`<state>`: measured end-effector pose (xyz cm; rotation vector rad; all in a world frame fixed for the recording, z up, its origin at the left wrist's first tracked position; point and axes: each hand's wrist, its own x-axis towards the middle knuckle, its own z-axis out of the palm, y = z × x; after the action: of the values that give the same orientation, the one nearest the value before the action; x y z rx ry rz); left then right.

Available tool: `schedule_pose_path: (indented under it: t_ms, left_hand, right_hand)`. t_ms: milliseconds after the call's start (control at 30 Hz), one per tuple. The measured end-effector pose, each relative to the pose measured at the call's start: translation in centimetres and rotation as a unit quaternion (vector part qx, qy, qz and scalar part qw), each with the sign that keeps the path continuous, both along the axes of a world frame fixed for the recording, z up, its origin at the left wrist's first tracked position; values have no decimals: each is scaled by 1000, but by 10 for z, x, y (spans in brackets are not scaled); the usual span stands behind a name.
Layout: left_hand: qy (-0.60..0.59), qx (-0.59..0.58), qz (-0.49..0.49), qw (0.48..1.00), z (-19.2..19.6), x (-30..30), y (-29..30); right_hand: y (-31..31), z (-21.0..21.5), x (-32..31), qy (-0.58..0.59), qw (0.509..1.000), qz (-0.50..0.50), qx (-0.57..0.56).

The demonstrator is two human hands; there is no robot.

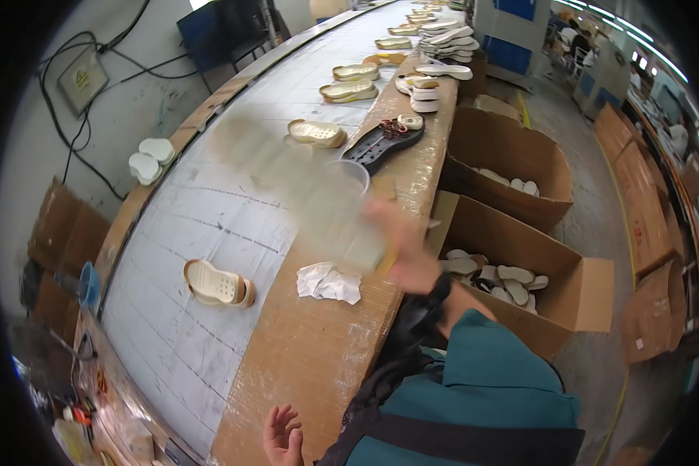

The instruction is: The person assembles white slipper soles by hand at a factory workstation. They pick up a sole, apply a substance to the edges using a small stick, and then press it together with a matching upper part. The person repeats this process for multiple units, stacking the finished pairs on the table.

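1. The right hand (400,245) was up over the brown table edge (318,349), and it was all blurry. Its fingers were wrapped around a clear plastic cup (342,206), which was in the air above the table, not resting on it
2. The left hand (282,436) was low down by the near edge of the table. Its fingers were spread wide and it held nothing
3. The cup looked smeared, so I think it was moving fast. A fast swing could make the cup slip out, because only one hand had it
4. I could not tell if anything was inside the cup. If there was, it might spill on the crumpled white cloth (330,281) right under it, or on the table
5. A black shoe sole (380,144) lay just past the cup. A wide swing could knock it
6. An open cardboard box (520,303) of soles sat beside the table. A dropped cup might fall into it
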<state>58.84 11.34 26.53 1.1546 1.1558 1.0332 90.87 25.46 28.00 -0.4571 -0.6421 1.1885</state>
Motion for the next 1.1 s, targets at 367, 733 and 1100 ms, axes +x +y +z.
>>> schedule_pose_path:
  t_ms: [367,733,1100]
  left_hand:
    - [26,-1,-42,999,-35,-14,23]
    - [15,-35,55,998,-43,-29,1]
    - [-65,-28,124,990,-61,-26,18]
  right_hand:
    - [30,24,27,3,995,-100,-18]
    - [234,-122,-227,-558,811,142,-102]
    - [191,-152,-232,-121,817,515,-230]
